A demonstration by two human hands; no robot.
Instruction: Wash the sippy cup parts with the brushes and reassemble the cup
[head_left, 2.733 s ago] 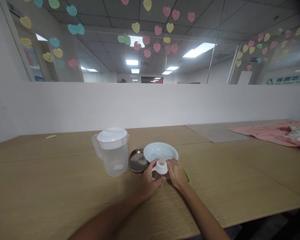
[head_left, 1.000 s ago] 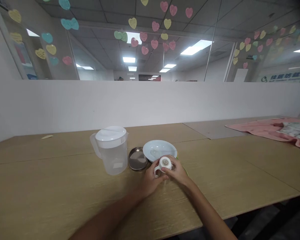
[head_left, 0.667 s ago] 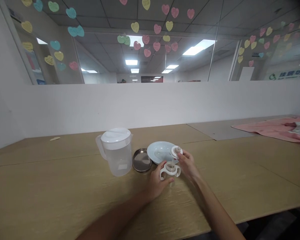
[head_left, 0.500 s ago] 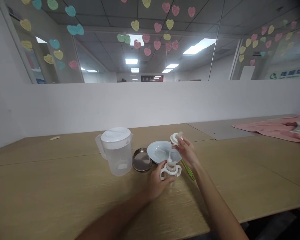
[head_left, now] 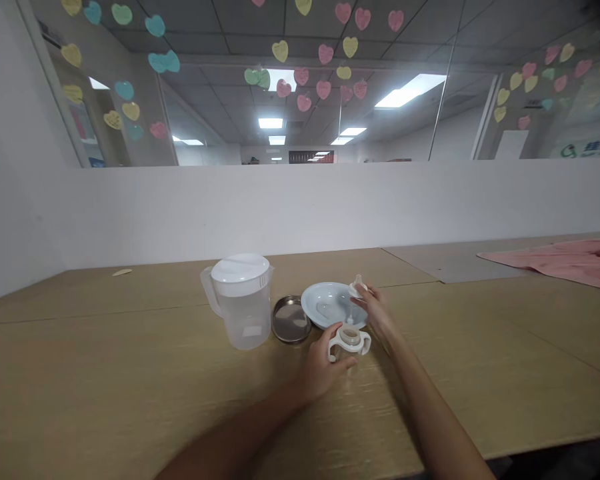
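My left hand (head_left: pixel 325 363) is wrapped round a clear baby bottle (head_left: pixel 351 337) with white side handles. Its mouth is uncovered, and the bottle stands upright. Just above and behind it, my right hand (head_left: pixel 375 310) grips the bottle's white nipple top (head_left: pixel 359 288), nipple upward. A thin tube with a small weighted end hangs from this top over a pale blue bowl (head_left: pixel 313 291). Whether the top touches the bowl I cannot tell. The bowl partly overlaps a small dark metal tray (head_left: pixel 289 323).
A translucent pitcher (head_left: pixel 247 320) with a white lid stands left of the metal tray. Far right lies a pink cloth (head_left: pixel 555 260). A small pale flat piece (head_left: pixel 123 272) rests at the back left. A white wall with glass panels rises behind the table (head_left: pixel 130 373).
My right hand has lowered the nipple top and turned it more upright, its tube now over the bowl, away from the bottle mouth. The whole view has shifted slightly.
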